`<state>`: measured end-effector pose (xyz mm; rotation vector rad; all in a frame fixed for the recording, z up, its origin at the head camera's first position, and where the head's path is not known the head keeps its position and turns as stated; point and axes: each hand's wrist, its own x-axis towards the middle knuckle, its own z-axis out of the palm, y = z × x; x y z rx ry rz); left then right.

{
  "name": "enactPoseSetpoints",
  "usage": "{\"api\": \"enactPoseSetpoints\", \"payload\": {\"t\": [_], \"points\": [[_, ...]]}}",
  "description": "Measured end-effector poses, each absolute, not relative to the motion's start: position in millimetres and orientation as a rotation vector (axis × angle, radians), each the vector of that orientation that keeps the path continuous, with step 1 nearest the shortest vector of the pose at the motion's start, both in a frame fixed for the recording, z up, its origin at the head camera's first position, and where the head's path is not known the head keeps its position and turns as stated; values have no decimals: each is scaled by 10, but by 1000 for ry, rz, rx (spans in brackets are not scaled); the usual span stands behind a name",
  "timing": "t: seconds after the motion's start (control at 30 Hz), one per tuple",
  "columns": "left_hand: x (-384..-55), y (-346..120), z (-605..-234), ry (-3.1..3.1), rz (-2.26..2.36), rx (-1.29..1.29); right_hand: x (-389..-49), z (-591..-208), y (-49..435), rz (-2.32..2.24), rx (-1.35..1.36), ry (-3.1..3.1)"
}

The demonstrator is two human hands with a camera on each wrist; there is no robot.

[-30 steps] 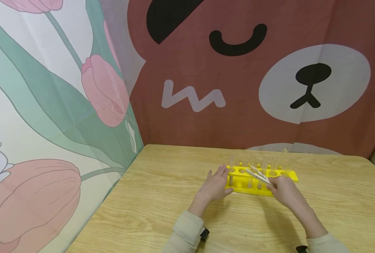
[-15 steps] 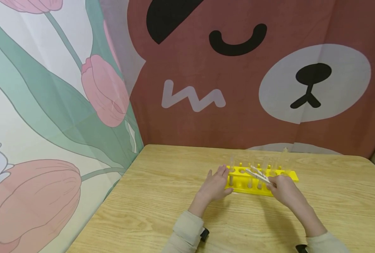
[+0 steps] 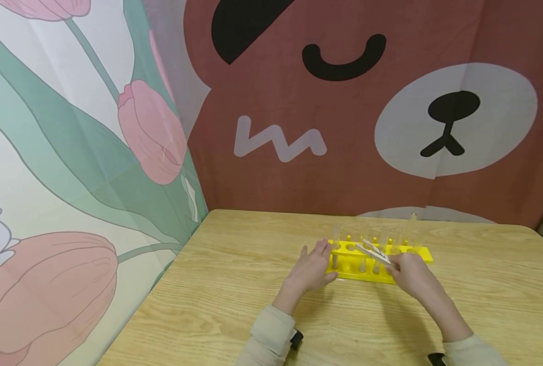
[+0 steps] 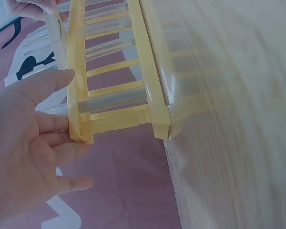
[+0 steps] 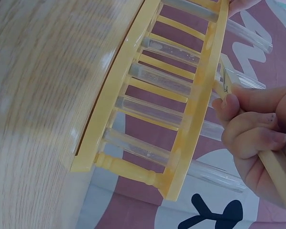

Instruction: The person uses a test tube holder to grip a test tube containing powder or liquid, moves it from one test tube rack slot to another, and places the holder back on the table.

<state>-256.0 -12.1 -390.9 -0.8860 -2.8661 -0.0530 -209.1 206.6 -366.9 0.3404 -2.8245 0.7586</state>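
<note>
The rack (image 5: 194,112) is steadied by the left hand (image 3: 310,268), fingers apart; the clamp (image 3: 374,255), gripped by the right hand (image 3: 413,277), is best moved gently.

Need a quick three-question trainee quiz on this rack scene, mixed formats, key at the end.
1. Multiple choice. What does the person's right hand hold?
(a) a red rubber bulb
(b) a pale wooden clamp
(c) a blue metal spoon

2. Short answer. Which end of the yellow plastic rack, with its clear cylindrical tubes, does the person's left hand touch?

3. True or false. The rack lies toppled on its side.

Key:
1. b
2. The end on the person's left
3. False; it stands upright on the pale wood-grain table
</note>
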Motion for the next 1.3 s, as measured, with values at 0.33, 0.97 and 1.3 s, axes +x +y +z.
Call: {"api": "enactPoseSetpoints", "payload": {"t": [0.33, 0.97, 1.3], "points": [[-2549, -119, -3915, -2868, -58, -891, -2080, -3662, 2061, 759, 306, -2862], [-2533, -117, -3910, -2896, -73, -879, -2088, -3652, 2043, 708, 320, -2844], [-2534, -121, -3906, -2886, -66, -871, -2106, -3609, 2035, 698, 324, -2866]]}}
